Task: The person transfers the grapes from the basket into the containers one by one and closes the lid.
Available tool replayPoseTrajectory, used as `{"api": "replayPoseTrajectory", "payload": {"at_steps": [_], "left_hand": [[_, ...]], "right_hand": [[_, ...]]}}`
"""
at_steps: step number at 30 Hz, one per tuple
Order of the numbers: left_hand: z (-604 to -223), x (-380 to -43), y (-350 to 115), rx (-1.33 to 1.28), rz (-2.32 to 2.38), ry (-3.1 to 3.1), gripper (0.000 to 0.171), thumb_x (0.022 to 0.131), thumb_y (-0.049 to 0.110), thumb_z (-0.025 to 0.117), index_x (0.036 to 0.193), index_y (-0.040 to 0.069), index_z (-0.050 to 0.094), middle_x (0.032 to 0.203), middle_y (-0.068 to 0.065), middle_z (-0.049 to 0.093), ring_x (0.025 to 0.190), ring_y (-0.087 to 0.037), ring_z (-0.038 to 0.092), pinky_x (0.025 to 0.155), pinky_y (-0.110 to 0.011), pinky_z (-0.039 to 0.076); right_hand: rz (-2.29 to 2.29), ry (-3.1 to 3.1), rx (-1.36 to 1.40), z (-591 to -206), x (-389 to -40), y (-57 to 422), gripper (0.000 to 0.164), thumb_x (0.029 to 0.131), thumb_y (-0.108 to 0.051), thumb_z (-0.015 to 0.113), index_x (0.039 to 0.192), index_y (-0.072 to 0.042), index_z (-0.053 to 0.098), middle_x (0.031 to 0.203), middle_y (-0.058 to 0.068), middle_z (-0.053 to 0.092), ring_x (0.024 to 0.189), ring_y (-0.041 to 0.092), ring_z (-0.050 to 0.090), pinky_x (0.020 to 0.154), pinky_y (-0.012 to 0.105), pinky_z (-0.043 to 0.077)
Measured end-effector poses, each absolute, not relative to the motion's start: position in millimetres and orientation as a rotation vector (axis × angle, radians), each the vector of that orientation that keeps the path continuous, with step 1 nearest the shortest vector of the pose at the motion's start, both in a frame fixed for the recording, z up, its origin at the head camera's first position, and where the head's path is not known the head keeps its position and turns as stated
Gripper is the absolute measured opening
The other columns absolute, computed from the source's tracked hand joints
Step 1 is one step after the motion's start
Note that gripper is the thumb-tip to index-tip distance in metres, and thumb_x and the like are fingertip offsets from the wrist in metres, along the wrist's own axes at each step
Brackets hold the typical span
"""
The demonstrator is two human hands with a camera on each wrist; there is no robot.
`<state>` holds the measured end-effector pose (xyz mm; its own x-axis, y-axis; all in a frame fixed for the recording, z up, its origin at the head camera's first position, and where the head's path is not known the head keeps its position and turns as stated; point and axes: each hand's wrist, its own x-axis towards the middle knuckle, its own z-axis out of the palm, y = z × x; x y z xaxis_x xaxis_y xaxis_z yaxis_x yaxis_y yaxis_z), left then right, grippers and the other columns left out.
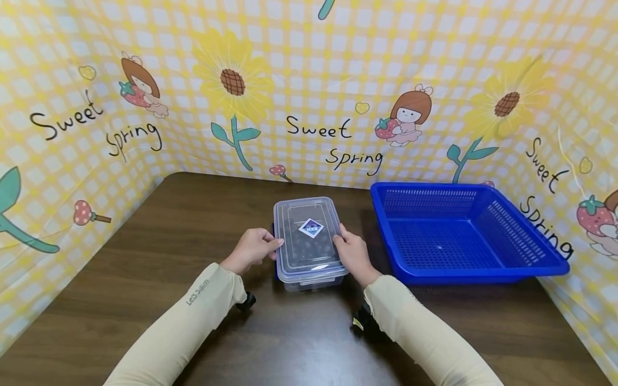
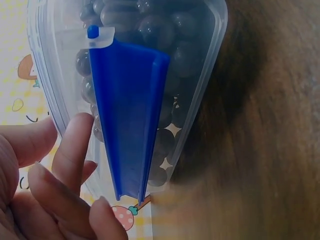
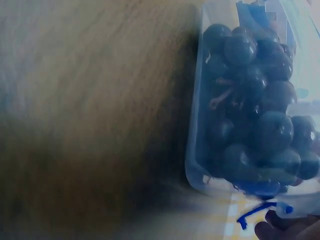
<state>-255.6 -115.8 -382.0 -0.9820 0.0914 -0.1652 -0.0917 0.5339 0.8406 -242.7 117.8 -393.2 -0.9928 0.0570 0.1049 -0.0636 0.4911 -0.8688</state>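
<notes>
A clear plastic food container (image 1: 309, 236) with its lid (image 1: 301, 214) on sits on the table between both hands. Dark round grapes (image 3: 250, 130) fill it, with a bit of stem showing through the wall. At its left side, my left hand (image 1: 253, 249) pinches the lid's rim, thumb on top and index finger below. Beside those fingertips a blue latch (image 2: 130, 115) hangs unclipped from the lid. My right hand (image 1: 354, 254) grips the opposite side, thumb on the lid; its other fingers are mostly hidden. Another blue latch (image 3: 257, 207) sticks out near the right fingertips.
A blue plastic basket (image 1: 386, 241) with slotted walls stands to the right of the container. The brown wooden table (image 1: 145, 279) extends to the left and front. A yellow checked cloth (image 1: 299, 69) with printed flowers hangs behind and at both sides.
</notes>
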Motion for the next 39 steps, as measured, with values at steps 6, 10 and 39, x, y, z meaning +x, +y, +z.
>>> {"api": "replayPoseTrajectory", "payload": {"at_steps": [6, 10, 39], "left_hand": [[-380, -258, -115, 0.031, 1.448, 2.48, 0.055, 0.096, 0.02, 0.06, 0.143, -0.001, 0.041, 0.077, -0.01, 0.07, 0.049, -0.015, 0.048, 0.046, -0.025, 0.039], [-382, -259, -117, 0.051, 1.447, 2.442, 0.061, 0.097, 0.02, 0.059, 0.15, 0.007, 0.031, 0.074, -0.009, 0.067, 0.045, -0.013, 0.04, 0.047, -0.026, 0.041], [-378, -292, -133, -0.094, 1.46, 2.454, 0.051, 0.096, 0.026, 0.061, 0.14, 0.004, 0.048, 0.078, -0.005, 0.061, 0.052, -0.016, 0.048, 0.05, -0.029, 0.044]], "right_hand": [[1.325, -2.753, 0.117, -386, -244, 124, 0.045, 0.098, -0.017, 0.049, 0.136, 0.007, 0.046, 0.139, 0.017, 0.046, 0.127, 0.03, 0.046, 0.104, 0.044, 0.036], [1.253, -2.828, 0.168, -385, -246, 125, 0.044, 0.099, -0.015, 0.047, 0.135, 0.009, 0.045, 0.139, 0.02, 0.045, 0.127, 0.031, 0.046, 0.103, 0.044, 0.037], [1.617, -2.5, 0.056, -398, -253, 103, 0.031, 0.096, -0.009, 0.056, 0.12, 0.01, 0.06, 0.123, 0.023, 0.06, 0.107, 0.033, 0.059, 0.093, 0.044, 0.047]]}}
